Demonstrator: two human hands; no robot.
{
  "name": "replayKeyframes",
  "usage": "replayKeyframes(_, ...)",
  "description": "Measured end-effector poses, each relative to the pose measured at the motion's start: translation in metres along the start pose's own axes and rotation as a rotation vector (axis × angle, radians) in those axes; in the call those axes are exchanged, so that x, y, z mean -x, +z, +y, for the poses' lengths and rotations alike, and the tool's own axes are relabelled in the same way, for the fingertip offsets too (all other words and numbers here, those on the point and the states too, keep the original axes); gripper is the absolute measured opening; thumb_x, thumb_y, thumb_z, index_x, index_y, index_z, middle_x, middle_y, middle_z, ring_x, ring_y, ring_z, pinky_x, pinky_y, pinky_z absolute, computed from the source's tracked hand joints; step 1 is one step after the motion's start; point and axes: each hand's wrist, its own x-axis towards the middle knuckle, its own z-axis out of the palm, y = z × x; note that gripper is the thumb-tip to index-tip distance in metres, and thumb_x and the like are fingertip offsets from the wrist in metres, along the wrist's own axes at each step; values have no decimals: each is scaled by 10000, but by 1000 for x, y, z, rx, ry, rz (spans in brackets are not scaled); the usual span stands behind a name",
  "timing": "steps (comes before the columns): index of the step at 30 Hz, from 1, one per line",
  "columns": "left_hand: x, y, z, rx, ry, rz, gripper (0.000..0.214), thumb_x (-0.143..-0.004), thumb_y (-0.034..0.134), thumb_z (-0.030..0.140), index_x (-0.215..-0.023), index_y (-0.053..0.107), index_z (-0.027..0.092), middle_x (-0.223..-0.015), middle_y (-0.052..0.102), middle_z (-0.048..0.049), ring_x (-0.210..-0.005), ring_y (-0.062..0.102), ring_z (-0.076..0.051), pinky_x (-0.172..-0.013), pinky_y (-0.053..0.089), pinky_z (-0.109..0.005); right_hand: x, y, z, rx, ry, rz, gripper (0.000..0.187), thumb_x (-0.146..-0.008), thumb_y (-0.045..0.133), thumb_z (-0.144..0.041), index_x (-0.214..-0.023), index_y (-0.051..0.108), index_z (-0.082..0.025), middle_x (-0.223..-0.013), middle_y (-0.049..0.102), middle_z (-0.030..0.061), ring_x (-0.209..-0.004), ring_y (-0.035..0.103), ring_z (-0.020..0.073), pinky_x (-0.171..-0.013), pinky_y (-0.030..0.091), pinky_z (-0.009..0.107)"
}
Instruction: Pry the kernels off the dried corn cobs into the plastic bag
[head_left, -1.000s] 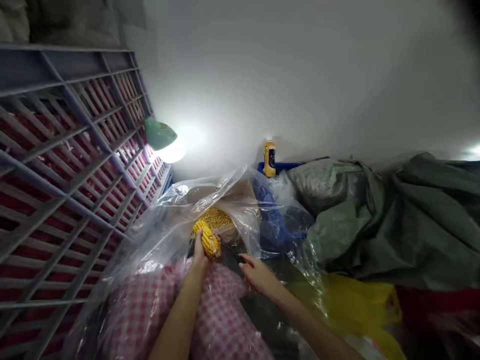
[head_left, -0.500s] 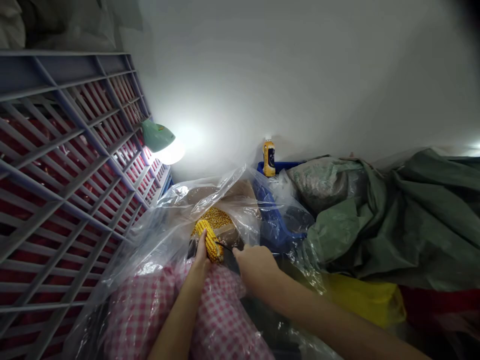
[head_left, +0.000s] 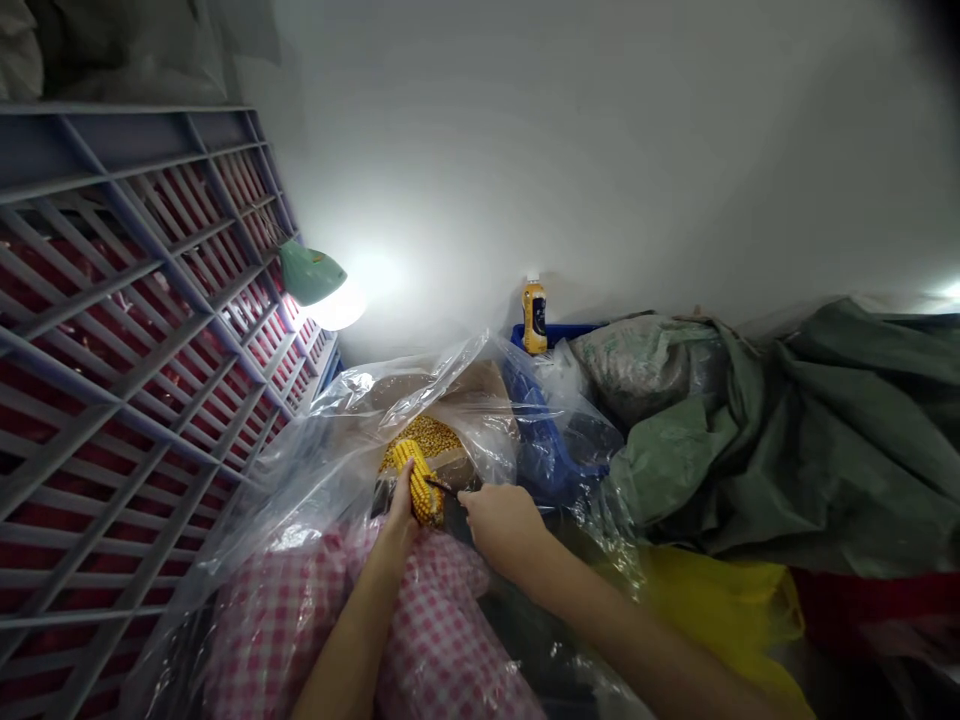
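left hand (head_left: 402, 506) gripping corn cob (head_left: 421, 491) | right hand (head_left: 504, 525) holding thin dark tool (head_left: 445, 487) | yellow bottle (head_left: 534, 339): dark label (head_left: 538, 314) illegible

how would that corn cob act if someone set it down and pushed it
The corn cob would probably roll, given its long rounded shape. It looks stiff, straight in the left hand. It might also shed, since loose kernels lie just beyond.
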Motion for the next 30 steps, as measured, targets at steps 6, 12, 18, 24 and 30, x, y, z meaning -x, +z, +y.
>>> replayKeyframes(6,-1,0,3,-32,1,46,305,-888,484,421,-828,624,157,-561,644,-54,-617,687,-210,-584,557,-299,9,55,-7,-189,167,67,476,-917,402,-212,-1388,465,-185,-1114,659,180,-896,684,293,-742,510,386)
replayKeyframes(12,-1,1,4,-47,-16,69,353,-883,483,464,-876,616,138,-576,632,-48,-609,680,-211,-630,562,-321,13,65,13,-562,95,11,531,-852,466,-221,-1369,484,-106,-1216,622,177,-1130,582,275,-943,428,354)
replayKeyframes(18,1,2,6,55,89,71,382,-887,467,481,-889,613,128,-587,621,-52,-572,659,-201,-643,559,-332,1,60,38,-826,12,-14,565,-797,518,-199,-1361,501,-165,-1223,638,81,-996,636,199,-857,461,275)
replayKeyframes(24,4,2,8,134,161,57,288,-896,480,397,-936,605,140,-605,636,-41,-507,634,-173,-616,560,-316,14,43,27,-502,87,67,428,-879,489,-278,-1299,571,-271,-980,729,63,-901,671,213,-770,458,278)
replayKeyframes(30,4,0,9,127,98,27,343,-889,462,408,-846,625,109,-538,620,-69,-571,671,-223,-593,569,-334,17,38,20,-362,69,73,415,-903,469,-300,-1308,558,-302,-999,731,72,-906,682,219,-743,458,272)
